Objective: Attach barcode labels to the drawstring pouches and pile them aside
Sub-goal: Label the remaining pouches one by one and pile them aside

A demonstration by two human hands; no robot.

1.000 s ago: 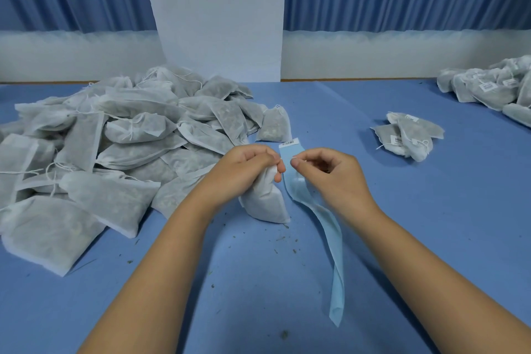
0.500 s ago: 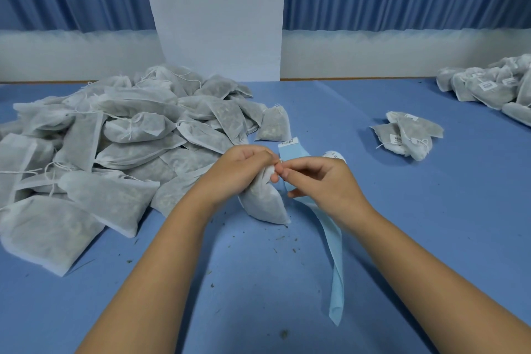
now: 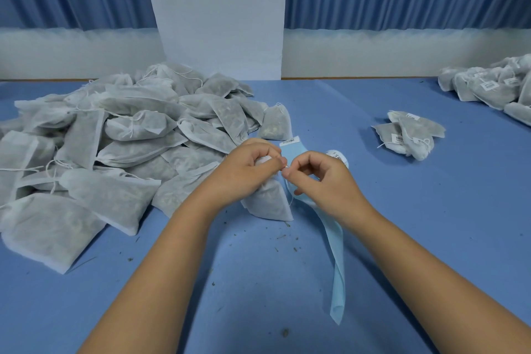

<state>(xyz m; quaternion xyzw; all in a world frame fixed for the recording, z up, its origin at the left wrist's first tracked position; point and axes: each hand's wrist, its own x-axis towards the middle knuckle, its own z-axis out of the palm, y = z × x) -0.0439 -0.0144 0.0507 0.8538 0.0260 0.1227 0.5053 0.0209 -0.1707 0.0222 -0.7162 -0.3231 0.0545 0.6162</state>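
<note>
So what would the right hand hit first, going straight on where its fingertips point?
The left hand, almost touching, then the pouch it grips. The right hand holds the label strip; depth unclear.

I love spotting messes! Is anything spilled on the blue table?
Yes. Small dark crumbs lie scattered on the blue table in front of the white fabric drawstring pouch that the left hand grips. They look like dried filling that may have leaked out. The pale blue paper strip in the right hand merely trails down the table.

The blue table (image 3: 402,224) carries a big heap of unlabelled pouches (image 3: 115,146) at left, two labelled piles (image 3: 411,135) (image 3: 494,89) at right, a trailing backing strip (image 3: 337,282) and scattered crumbs (image 3: 280,237).
</note>
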